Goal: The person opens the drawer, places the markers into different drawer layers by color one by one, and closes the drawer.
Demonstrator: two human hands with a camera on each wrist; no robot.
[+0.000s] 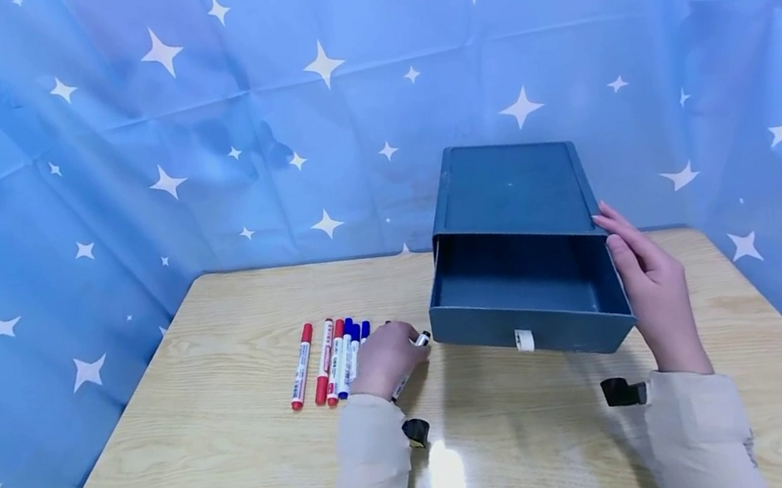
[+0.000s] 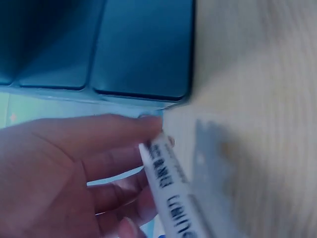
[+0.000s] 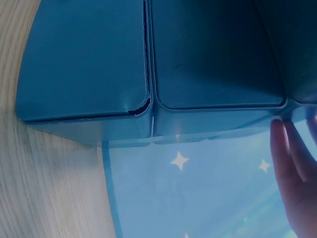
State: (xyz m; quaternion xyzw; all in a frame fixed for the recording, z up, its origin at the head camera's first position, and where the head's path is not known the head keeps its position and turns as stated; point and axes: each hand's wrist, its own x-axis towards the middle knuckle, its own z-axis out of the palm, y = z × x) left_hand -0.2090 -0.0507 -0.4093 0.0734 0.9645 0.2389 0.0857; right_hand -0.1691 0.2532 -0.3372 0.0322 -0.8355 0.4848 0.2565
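Pale sleeves, left fingers pinching marker, long axis slanting away rightward, right fingers straight against box

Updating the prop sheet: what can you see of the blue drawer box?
The dark blue, plastic-looking drawer box has a flat, rectangular top and one drawer of like colour, pulled out toward the person, with a small white tab near the middle of its front. It sits upright toward the back of the pale wood-grain table. The right hand touches its right side.
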